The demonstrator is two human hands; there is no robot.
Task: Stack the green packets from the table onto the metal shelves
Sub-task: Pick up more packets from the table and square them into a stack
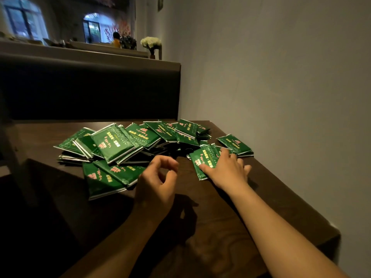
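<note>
Green packets with pink and yellow writing, too small to read, lie mid-frame on the dark table. The right hand presses flat on one packet. The left hand is loosely curled, holding nothing.

This looks like a restaurant or café dining room: beyond the hands, a dark padded booth backrest borders the dark wooden tabletop, with further booth rows, white flowers in a vase and arched windows behind.

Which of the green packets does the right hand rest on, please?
The right hand lies flat on the packet nearest the table's right front, apart from the main heap; the left hand holds nothing.
</note>
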